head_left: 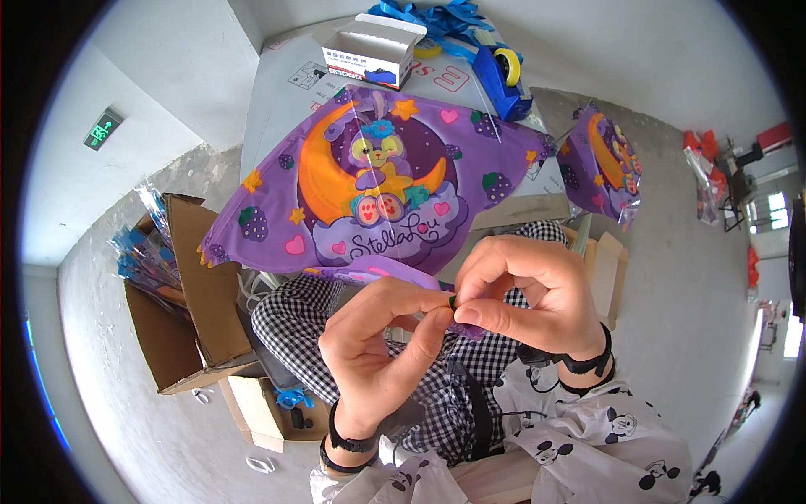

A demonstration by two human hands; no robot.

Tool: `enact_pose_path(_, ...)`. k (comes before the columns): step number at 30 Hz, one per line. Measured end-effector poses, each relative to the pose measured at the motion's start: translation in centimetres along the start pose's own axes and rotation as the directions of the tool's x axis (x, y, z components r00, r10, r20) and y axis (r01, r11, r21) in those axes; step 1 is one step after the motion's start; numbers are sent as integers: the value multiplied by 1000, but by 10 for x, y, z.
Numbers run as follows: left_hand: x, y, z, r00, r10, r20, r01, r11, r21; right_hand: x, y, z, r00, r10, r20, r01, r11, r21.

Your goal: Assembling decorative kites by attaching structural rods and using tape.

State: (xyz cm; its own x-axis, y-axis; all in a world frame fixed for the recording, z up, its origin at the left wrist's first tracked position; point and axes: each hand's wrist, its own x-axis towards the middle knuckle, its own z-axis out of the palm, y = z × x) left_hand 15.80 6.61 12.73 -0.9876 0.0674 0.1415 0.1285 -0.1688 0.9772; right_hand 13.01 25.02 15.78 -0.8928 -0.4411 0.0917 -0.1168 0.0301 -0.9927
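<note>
A purple kite printed with a rabbit, a yellow moon and stars spreads over the table and hangs toward my lap. My left hand is closed in a pinch at the kite's near end, thumb against forefinger. Fingertip to fingertip with it, my right hand pinches the same spot. Between them shows a small dark green bit, with a scrap of purple cloth just below. Fingers hide most of what is gripped there.
Behind the kite on the table stand an open white box, a blue tape dispenser and a heap of blue ribbon. A second printed purple piece hangs at the right. Cardboard boxes flank my lap, the left one holding plastic-wrapped packs.
</note>
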Motion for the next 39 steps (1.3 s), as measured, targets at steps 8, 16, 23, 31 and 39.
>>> enact_pose_path(8, -1, 1, 1, 1000, -21, -7, 21, 999, -25, 0, 3, 0, 1000, -1, -24, 0, 999, -34)
enact_pose_path(16, 6, -6, -3, 990, -131, -42, 137, 972, 193, -2, 15, 7, 990, -123, -67, 99, 954, -282)
enact_pose_path(23, 8, -10, -3, 976, -219, 2, 213, 950, -228, -1, 20, 11, 987, -157, -45, 135, 938, -318)
enact_pose_path(31, 12, -20, -1, 956, -294, 13, 272, 862, -428, -1, 21, 17, 985, -146, -90, 138, 986, -89)
enact_pose_path(39, 14, -34, 3, 984, -175, 28, 163, 832, -531, 4, 30, 15, 980, -94, -174, 72, 989, -129)
